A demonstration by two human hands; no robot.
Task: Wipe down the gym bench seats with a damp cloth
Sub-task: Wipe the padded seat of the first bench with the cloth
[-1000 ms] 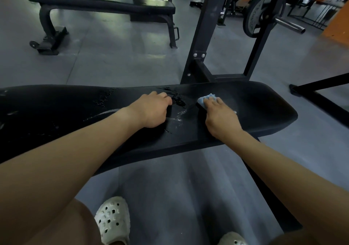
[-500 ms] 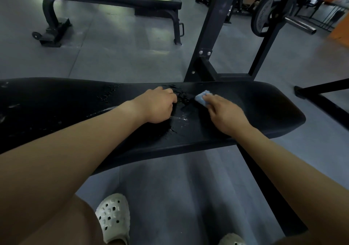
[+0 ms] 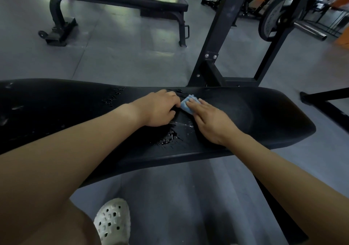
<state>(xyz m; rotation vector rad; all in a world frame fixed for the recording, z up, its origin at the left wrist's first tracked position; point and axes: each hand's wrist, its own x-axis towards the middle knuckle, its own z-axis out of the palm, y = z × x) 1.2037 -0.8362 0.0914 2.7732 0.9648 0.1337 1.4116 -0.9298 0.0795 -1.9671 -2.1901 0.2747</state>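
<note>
One stroke on, the flat right hand (image 3: 209, 120) had pushed the blue folded cloth (image 3: 186, 106) across the black padded seat (image 3: 264, 116) to the fisted, empty left hand (image 3: 158, 110).

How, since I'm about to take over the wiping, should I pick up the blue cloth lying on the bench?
Probably pinch the blue cloth by its exposed far corner from above, coming from the far side. It lies flat on the bench pad, the right hand covers its near part with straight fingers, and the left hand sits curled close beside it.
</note>
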